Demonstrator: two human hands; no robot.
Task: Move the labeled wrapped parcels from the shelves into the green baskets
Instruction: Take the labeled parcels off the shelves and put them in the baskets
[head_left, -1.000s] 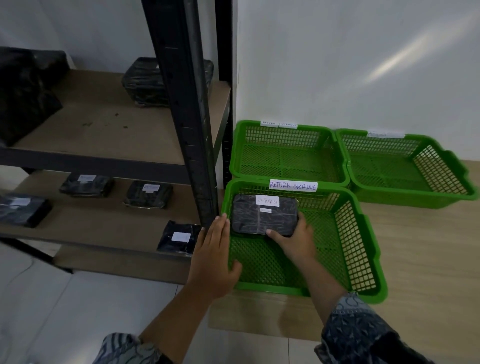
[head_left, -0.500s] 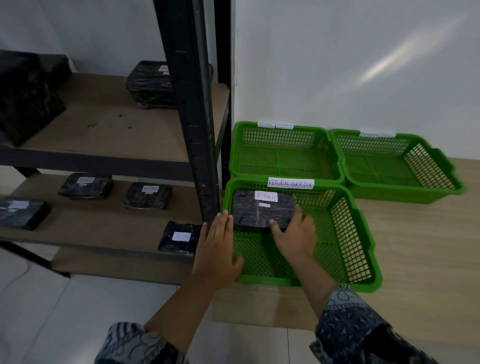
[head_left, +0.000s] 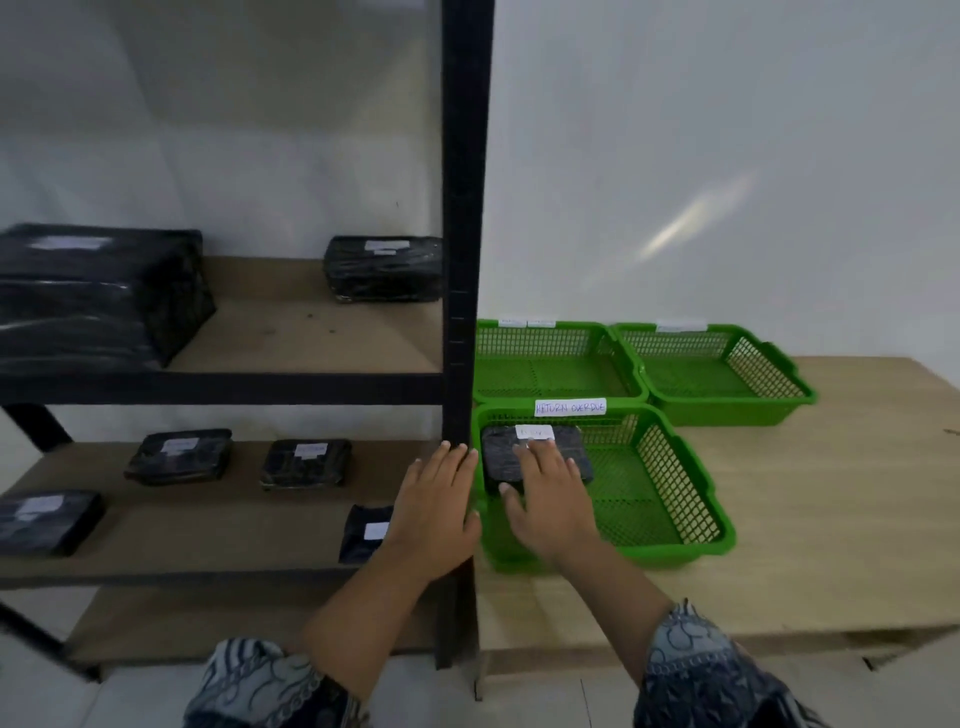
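Standing between the shelves and the baskets is a black upright post of the rack, right at the near basket's left edge. On the upper shelf lie a large black wrapped parcel at the left and a smaller one against the post. The lower shelf carries four more labeled parcels: one at the far left, two further back, and one at the front partly hidden behind the left hand. Three green baskets sit on the wooden table; the two rear ones hold nothing visible. The near basket, tagged "RETURN OVERDUE", holds one black parcel with a white label, lying in its back left corner. The right hand rests flat and open on top of this parcel, fingers spread toward the label, not gripping it. The left hand is also open, fingers together, poised beside the post and the basket's left rim, holding nothing.
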